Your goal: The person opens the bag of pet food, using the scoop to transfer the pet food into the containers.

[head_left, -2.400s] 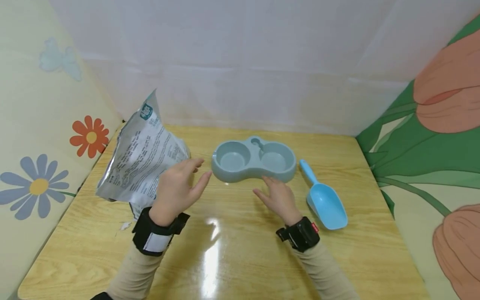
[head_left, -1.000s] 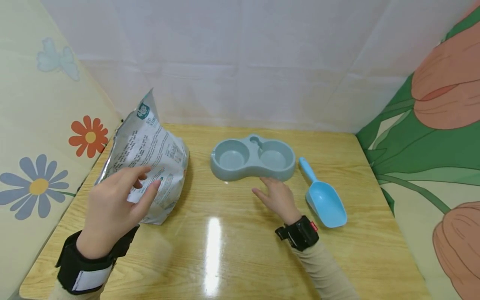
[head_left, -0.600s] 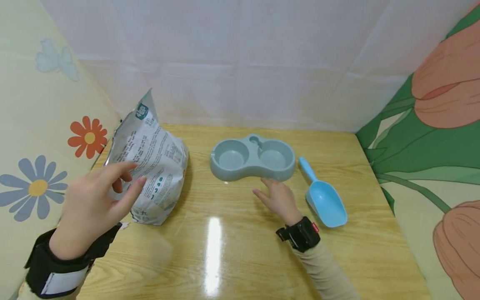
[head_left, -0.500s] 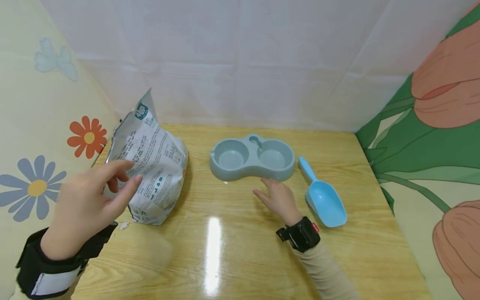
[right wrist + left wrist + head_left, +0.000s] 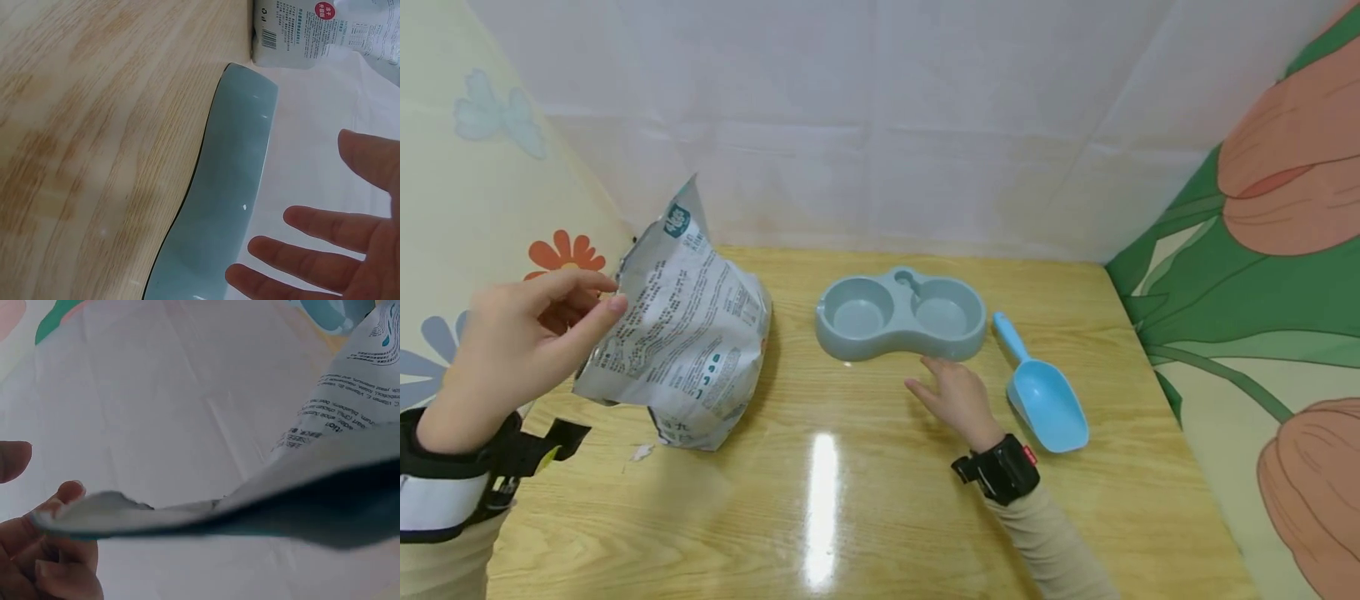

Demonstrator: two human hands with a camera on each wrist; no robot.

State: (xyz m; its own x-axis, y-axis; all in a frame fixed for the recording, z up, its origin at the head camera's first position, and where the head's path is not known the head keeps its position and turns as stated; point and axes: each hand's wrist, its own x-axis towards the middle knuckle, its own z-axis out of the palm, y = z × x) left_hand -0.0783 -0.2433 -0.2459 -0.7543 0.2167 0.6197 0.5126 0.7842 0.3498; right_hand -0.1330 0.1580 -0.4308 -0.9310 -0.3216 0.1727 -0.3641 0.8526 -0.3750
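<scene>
A silver-white printed bag (image 5: pixel 700 333) stands at the left of the table, its top edge sticking up. My left hand (image 5: pixel 531 342) is beside the bag's left edge, fingers bent and thumb apart from them. In the left wrist view, the fingers (image 5: pixel 69 569) overlap the corner of the bag's rim (image 5: pixel 169 522), while the thumb stays away from it. My right hand (image 5: pixel 955 398) has its fingers loosely extended, fingertips right at the front wall of a grey-green double pet bowl (image 5: pixel 901 321). The right wrist view shows the fingers (image 5: pixel 312 262) spread over the bowl's side (image 5: pixel 231 162).
To the right of the bowl lies a light blue scoop (image 5: pixel 1047 400), handle pointing away. A small pale scrap (image 5: pixel 642 452) sits on the wooden table (image 5: pixel 760 517) in front of the bag. Cloth backdrops (image 5: pixel 880 125) close off the back and both sides.
My left hand moved from the bag's right side across its front to the left, then up to its left edge. The right hand and the bowl stay in place.
</scene>
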